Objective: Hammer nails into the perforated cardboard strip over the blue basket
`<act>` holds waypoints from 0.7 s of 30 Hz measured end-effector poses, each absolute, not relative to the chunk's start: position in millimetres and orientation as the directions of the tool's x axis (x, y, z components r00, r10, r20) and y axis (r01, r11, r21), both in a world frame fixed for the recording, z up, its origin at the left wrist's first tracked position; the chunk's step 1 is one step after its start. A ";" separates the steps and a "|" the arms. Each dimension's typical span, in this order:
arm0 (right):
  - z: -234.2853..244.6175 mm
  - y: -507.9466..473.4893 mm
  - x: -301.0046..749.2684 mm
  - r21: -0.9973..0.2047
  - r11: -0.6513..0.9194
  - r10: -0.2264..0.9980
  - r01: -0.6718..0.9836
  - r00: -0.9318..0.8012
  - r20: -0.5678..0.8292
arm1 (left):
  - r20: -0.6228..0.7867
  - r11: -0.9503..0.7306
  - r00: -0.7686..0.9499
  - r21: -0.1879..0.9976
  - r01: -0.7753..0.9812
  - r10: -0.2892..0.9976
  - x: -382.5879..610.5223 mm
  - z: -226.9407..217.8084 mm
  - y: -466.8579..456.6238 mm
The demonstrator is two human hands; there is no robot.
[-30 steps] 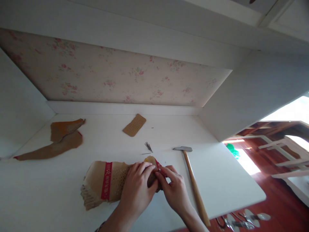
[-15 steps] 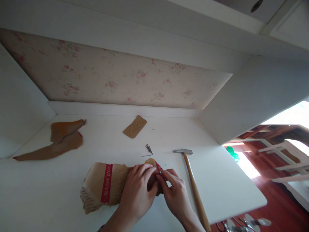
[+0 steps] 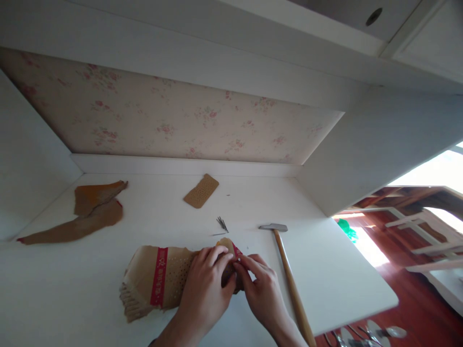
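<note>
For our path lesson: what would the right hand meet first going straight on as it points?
The right hand would probably meet the left hand first; depth near the cardboard is unclear.

A white desktop (image 3: 336, 274) carries torn cardboard banded in red (image 3: 177, 272) beneath and left of a person's fingers (image 3: 218, 252); thin nails (image 3: 222, 224) lie just beyond them, a perforated brown piece (image 3: 201, 192) farther back, brown scraps (image 3: 94, 222) well left, a wooden-handled hammer (image 3: 291, 285) to their right.
</note>
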State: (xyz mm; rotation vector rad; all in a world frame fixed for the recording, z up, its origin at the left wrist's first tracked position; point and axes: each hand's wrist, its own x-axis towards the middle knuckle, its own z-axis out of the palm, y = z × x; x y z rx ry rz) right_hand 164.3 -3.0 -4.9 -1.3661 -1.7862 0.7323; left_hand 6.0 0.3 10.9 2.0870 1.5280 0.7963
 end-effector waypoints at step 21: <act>2.7 -5.0 163.2 -0.802 0.289 0.957 0.523 -0.174 0.232 | 0.238 -0.360 0.279 0.737 0.573 0.930 3.0 17.2 7.7</act>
